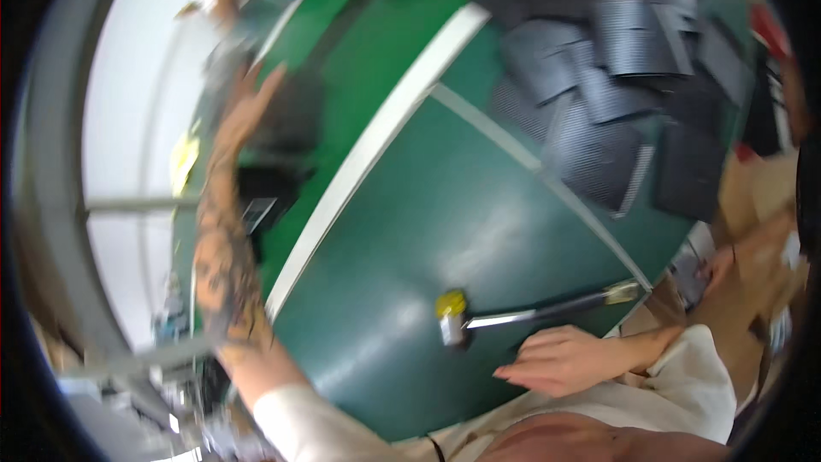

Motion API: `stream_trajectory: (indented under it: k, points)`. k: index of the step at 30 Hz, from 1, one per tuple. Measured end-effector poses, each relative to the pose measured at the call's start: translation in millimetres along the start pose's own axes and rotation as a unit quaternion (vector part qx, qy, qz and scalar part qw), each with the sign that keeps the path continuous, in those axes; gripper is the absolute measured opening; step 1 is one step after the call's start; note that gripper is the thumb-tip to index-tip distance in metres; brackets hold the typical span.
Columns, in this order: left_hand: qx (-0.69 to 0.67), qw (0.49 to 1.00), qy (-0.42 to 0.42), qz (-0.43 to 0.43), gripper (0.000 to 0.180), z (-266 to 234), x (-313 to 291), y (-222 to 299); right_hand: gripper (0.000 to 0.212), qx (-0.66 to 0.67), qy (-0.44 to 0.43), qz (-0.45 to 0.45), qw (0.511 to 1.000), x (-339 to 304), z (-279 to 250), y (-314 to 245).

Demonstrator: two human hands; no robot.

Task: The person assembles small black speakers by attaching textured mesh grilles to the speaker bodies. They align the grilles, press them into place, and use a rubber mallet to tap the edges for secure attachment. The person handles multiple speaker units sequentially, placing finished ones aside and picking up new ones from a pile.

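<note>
My left arm reaches out to the green belt, and my left hand [245, 109] is open, with its fingers apart. Beside that hand lies a dark flat piece [291, 115], blurred by motion; whether I touch it I cannot tell. Over the near edge of the dark green tabletop [410, 205] rests my right hand [569, 361], empty, its fingers stretched loosely to the left. Just beyond it is a hammer [547, 311] with a silver and yellow head and a black handle.
Dark grey ribbed flat cases [616, 77] are heaped at the far right. A white rail [376, 145] divides the tabletop from the green belt [385, 26]. Another dark object [265, 197] sits by my left forearm. At the right edge shows another person's hand [721, 267].
</note>
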State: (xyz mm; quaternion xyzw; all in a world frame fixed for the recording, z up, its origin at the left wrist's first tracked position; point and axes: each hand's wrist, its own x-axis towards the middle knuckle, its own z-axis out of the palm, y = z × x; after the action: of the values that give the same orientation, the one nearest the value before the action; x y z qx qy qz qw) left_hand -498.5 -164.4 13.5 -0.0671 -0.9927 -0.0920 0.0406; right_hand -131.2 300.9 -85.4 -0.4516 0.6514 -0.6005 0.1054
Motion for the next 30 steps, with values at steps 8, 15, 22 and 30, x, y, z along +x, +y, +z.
stream_trajectory:
  k: [8,15,22,30]
  points:
    - [0.025,0.995,-0.089,0.028,0.072,2.3,8.0,44.1,0.028,0.027,0.048,0.024,0.998,-1.1,0.7,-8.9]
    - [-0.066,0.979,0.014,0.195,0.08,-65.9,-137.0,167.5,0.026,0.043,0.052,0.032,0.997,-6.0,2.9,-5.2]
    - [0.016,0.982,-0.127,0.141,0.079,-75.4,-344.6,208.1,0.022,-0.008,0.029,-0.032,0.999,-9.5,-37.0,-23.9]
    - [0.057,0.992,-0.111,-0.028,0.058,-40.0,-421.1,167.6,0.044,-0.544,0.127,0.125,0.82,-6.9,-175.5,-22.2]
